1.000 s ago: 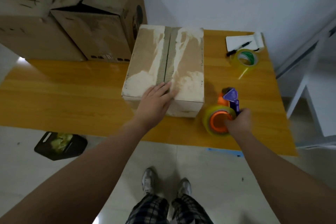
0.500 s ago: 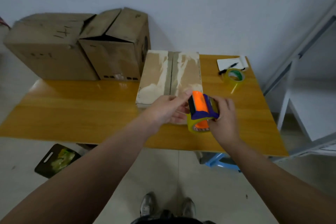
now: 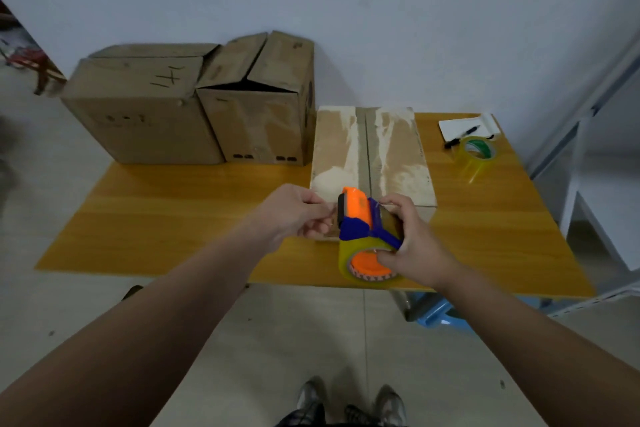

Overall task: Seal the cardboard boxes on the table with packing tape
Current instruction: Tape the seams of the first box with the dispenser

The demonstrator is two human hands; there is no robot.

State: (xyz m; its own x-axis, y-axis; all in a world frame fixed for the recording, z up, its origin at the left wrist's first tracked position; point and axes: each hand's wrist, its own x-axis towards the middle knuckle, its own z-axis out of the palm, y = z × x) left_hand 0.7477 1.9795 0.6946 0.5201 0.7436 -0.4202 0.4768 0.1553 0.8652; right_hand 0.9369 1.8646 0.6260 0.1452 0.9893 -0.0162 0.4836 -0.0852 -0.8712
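Observation:
A flat cardboard box (image 3: 372, 149) with closed flaps and torn pale patches lies on the wooden table (image 3: 173, 211). In front of its near edge my right hand (image 3: 412, 243) grips an orange and blue tape dispenser (image 3: 363, 232) loaded with a yellowish roll. My left hand (image 3: 294, 215) is just left of the dispenser's head, fingers curled and pinching what looks like the tape end there. Two taller cardboard boxes stand at the back left: one with closed flaps (image 3: 142, 114) and one with flaps partly raised (image 3: 256, 107).
A second roll of clear tape (image 3: 478, 151) lies at the table's back right beside a white notepad (image 3: 464, 126) with a black pen (image 3: 462, 137). A white metal rack (image 3: 595, 156) stands to the right. A blue stool (image 3: 440, 314) sits under the table.
The view has pulled back and tilted up. My right hand lifted the dispenser off the table to the box's near edge, and my left hand left the box top and came to the dispenser's head.

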